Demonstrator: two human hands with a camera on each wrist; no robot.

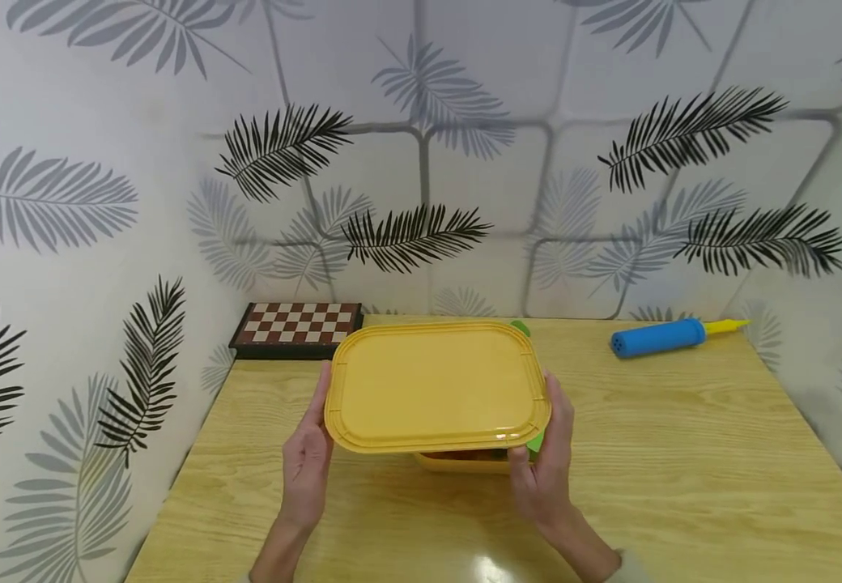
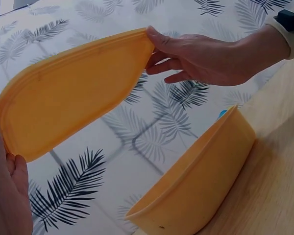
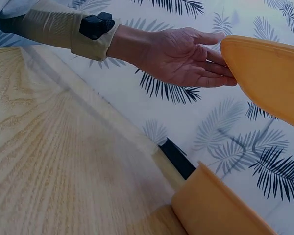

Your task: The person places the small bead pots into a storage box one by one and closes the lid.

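Note:
A yellow plastic lid [image 1: 435, 389] is held up between both hands, above a yellow tub [image 1: 462, 466] standing on the table. My left hand [image 1: 306, 474] holds the lid's left end, its thumb at the edge and fingers nearly straight, as the right wrist view shows. At the opposite end, my right hand [image 1: 546, 478] grips the rim between thumb and fingers. The lid hides most of the tub in the head view; a bit of green and some dark reddish contents peek out below it. Seen from the left wrist, the tub's wall [image 2: 206, 181] stands well below the lid.
A brown-and-white checkered board [image 1: 297, 325] with a dark frame lies at the back left of the wooden table [image 1: 683, 453]. At the back right lies a blue hand pump [image 1: 657, 337] with a yellow nozzle. A leaf-patterned wall rises behind the table and along its sides.

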